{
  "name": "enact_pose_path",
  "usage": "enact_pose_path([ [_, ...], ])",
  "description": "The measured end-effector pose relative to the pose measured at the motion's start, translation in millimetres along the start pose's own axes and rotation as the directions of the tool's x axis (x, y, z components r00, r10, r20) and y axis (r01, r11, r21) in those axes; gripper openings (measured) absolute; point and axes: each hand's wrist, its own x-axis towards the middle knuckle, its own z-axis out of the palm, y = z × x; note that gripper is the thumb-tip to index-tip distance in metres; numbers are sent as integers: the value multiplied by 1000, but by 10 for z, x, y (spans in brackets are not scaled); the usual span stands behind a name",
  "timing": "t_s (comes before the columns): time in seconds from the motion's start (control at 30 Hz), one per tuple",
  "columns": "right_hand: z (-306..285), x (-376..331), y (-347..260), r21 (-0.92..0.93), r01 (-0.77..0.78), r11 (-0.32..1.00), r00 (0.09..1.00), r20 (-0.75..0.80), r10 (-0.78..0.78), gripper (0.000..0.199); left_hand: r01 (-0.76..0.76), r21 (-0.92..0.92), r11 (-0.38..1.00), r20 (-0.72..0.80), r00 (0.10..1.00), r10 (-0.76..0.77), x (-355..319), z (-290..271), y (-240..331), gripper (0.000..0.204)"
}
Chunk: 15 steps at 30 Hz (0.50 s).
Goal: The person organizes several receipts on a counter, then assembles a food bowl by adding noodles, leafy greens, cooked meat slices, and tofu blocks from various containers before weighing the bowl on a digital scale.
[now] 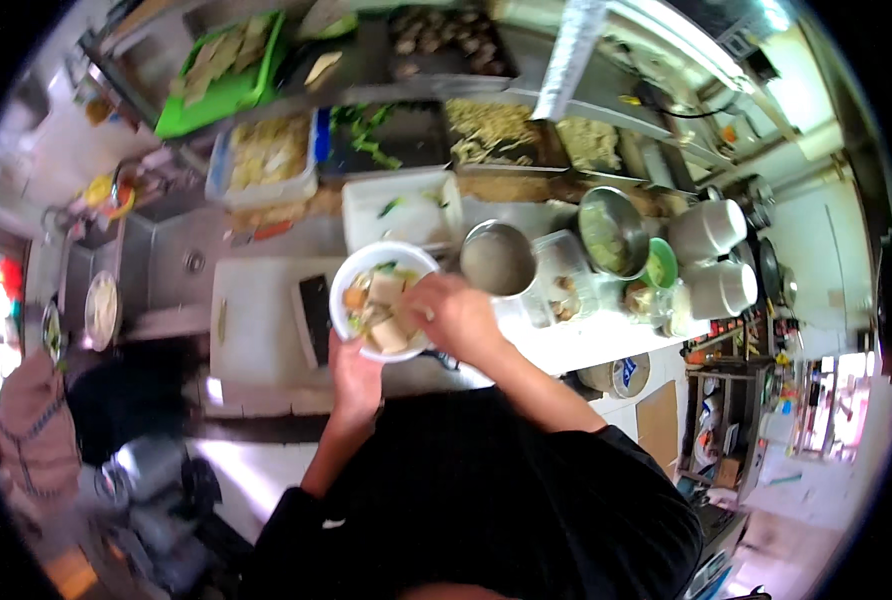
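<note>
A white bowl [342, 282] stands tilted slightly toward me over the counter, holding pale slabs that look like tofu [390, 334], some green leaves and orange pieces. My left hand [356, 370] grips its near left side, fingers partly hidden under and behind the rim. Over the bowl's right side is my right hand [456, 312], its fingers drawn together near the food. Whether it pinches a piece is blurred and hidden. Left of the bowl, a flat dark rectangular thing with a pale edge [314, 318] lies on a white cutting board [251, 330].
Behind the bowl sits a white tray [403, 230]. Rightward are a metal pot [499, 258], a clear container [556, 255], a metal bowl [611, 232], a green bowl [663, 262] and stacked white bowls [706, 230]. A sink [171, 260] lies left. Food trays [386, 135] line the back.
</note>
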Motion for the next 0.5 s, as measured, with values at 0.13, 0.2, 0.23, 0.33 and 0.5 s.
enact_pose_path([
  [0.13, 91, 43, -85, -147, 241, 959, 966, 131, -222, 13, 27, 42, 999, 20, 999, -28, 21, 5, 59, 62],
  [0.2, 70, 13, -106, -213, 209, 954, 973, 138, -183, 14, 48, 61, 997, 23, 998, -50, 21, -14, 66, 64],
  [0.23, 41, 4, -130, -225, 174, 959, 981, 124, -149, 13, 63, 75, 995, 38, 997, -66, 41, -7, 66, 64],
  [0.33, 221, -92, -59, -203, 161, 966, 984, 110, -141, 15, 118, 75, 990, 17, 993, -120, 50, -83, 58, 63],
  [0.5, 181, -161, 26, -126, 139, 982, 972, 206, -111, 16, 241, 27, 970, 89, 966, -242, 109, -214, -165, 65],
])
